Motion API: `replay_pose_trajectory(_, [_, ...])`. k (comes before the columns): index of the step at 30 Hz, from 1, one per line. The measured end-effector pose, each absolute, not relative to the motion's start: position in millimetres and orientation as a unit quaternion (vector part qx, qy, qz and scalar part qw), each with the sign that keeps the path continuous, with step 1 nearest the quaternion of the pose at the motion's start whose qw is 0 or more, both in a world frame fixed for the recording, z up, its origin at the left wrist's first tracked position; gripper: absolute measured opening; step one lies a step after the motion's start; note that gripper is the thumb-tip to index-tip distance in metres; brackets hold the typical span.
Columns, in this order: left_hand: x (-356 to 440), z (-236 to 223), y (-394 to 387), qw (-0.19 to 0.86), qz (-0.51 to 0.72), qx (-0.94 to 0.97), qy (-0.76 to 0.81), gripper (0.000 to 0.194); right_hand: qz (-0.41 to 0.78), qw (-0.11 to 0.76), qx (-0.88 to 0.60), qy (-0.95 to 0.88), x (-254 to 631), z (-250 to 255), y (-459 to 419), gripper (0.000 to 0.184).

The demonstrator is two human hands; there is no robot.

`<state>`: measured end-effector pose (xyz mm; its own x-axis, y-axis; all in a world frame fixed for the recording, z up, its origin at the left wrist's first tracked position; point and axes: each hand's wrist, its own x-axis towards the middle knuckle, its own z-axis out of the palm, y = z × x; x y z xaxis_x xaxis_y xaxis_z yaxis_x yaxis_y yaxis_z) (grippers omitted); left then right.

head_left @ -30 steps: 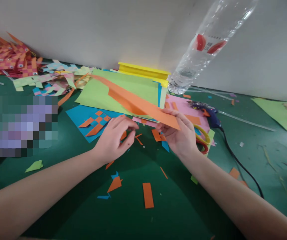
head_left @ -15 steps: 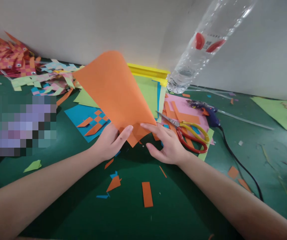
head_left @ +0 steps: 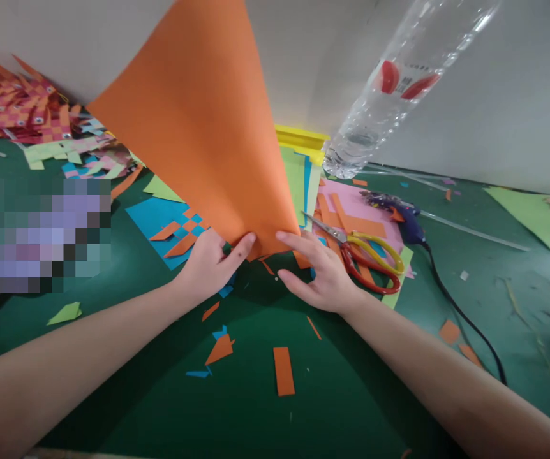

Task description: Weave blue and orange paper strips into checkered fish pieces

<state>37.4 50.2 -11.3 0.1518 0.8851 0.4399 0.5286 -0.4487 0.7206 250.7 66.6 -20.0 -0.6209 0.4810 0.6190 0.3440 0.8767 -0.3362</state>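
Note:
A large sheet of orange paper [head_left: 208,134] stands up from the table, its upper part curving back and its top beyond the picture. At its lower left edge my left hand [head_left: 212,262] is closed, the thumb pressing on the front and the other fingers mostly hidden behind. My right hand [head_left: 320,271] lies at the lower right corner with thumb and index apart, the index fingertip against the paper. Behind the left hand is a blue sheet [head_left: 143,220] with an orange-and-blue woven paper piece [head_left: 186,233]. Scissors [head_left: 368,255] with red and yellow handles lie right of my right hand.
A clear plastic bottle [head_left: 399,89] leans at the back beside a yellow tray [head_left: 301,141]. A glue gun [head_left: 406,223] trails a black cord on the right. Woven red-orange paper pieces [head_left: 21,105] are heaped back left. Paper scraps [head_left: 283,371] dot the green table [head_left: 237,421].
The orange paper has risen and tipped upright, its top now out of the picture and its lower corner drawn up between my hands. Both hands stay nearly in place.

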Motion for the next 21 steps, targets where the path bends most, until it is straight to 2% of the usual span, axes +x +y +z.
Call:
replay_pose_trajectory(5, [38.0, -11.5, 49.6, 0.203, 0.418, 0.751, 0.469, 0.022, 0.204, 0.408, -0.307, -0.835, 251.7, -28.1, 68.4, 0.071])
replay_pose_trajectory(13, [38.9, -16.2, 46.7, 0.202, 0.354, 0.794, 0.451, 0.034, 0.314, 0.414, -0.362, -0.774, 251.1, -26.6, 73.9, 0.051])
replay_pose_trajectory(17, [39.5, -16.9, 47.2, 0.21, 0.349, 0.812, 0.419, 0.03, 0.331, 0.402, -0.33, -0.787, 251.9, -24.1, 73.1, 0.054])
replay_pose_trajectory(21, [39.7, -16.0, 47.0, 0.201, 0.359, 0.819, 0.401, 0.025, 0.299, 0.387, -0.284, -0.825, 253.9, -21.6, 72.7, 0.057])
